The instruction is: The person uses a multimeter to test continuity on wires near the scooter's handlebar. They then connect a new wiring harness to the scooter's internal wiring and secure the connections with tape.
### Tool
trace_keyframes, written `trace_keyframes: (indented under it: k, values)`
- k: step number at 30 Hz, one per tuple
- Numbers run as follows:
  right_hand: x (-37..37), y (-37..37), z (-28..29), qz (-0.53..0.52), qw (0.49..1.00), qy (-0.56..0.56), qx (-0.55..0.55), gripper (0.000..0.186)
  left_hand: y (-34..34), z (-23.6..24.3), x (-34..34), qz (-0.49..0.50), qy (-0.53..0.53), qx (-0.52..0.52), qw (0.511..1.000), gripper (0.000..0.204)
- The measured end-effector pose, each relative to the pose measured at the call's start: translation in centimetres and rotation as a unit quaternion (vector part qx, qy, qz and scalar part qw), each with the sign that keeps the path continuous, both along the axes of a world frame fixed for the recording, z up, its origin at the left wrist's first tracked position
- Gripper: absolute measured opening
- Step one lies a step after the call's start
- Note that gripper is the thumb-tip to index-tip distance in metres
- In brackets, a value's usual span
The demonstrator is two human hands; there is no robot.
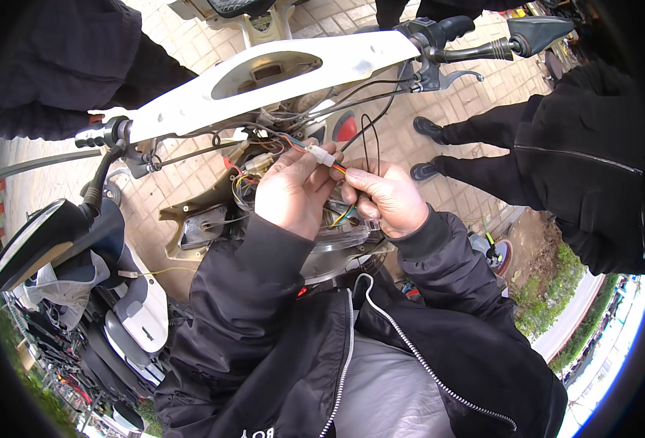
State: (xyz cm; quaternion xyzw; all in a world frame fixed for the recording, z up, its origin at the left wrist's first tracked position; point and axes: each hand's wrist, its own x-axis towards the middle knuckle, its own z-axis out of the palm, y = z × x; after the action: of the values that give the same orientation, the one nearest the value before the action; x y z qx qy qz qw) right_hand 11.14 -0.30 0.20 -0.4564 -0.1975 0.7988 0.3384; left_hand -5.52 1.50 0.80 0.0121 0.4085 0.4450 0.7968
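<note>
One white wire connector point(322, 155) is pinched in the left hand point(292, 191). The right hand point(390, 196) grips its coloured wires point(339, 168).

The black jacket point(242, 365) has 2 loose, creased sleeves point(457, 266) ending in dark cuffs point(282, 239); the left hand point(293, 190) and right hand point(394, 198) are bare. Its open zip point(349, 336) shows 2 rows of silvery teeth over a grey top point(388, 394), with white lettering point(258, 432) low in front.
</note>
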Motion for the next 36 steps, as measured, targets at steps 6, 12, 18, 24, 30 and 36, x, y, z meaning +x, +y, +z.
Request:
trace_keyframes:
  k: [6,12,18,24,30,36]
  values:
    - [-1.2,-0.7,-0.8,-0.011,0.987,-0.117,0.106,0.027,-0.4,0.2,-0.5,0.020,0.040,0.018,0.999,0.031]
    - [-1.4,-0.4,-1.6,0.037,0.976,-0.187,0.103,0.028,-0.7,-0.7,-0.2,0.038,0.070,0.035,0.996,0.040]
    - [-2.1,-0.6,-1.4,0.014,0.974,-0.211,0.086,0.024,-1.0,-0.8,-0.1,0.048,0.054,0.040,0.997,0.040]
    - [-2.5,-0.9,-0.5,-0.002,0.977,-0.204,0.063,0.027,-0.8,-0.6,0.3,0.067,0.034,0.000,0.997,0.038]
    - [-3.0,-0.8,0.2,-0.040,0.972,-0.226,0.045,0.030,-0.9,-0.6,0.4,0.069,0.035,-0.022,0.997,0.034]
    - [-3.0,-0.5,0.8,-0.029,0.968,-0.250,0.016,0.022,-0.9,-0.7,0.3,0.069,0.037,0.003,0.997,0.028]
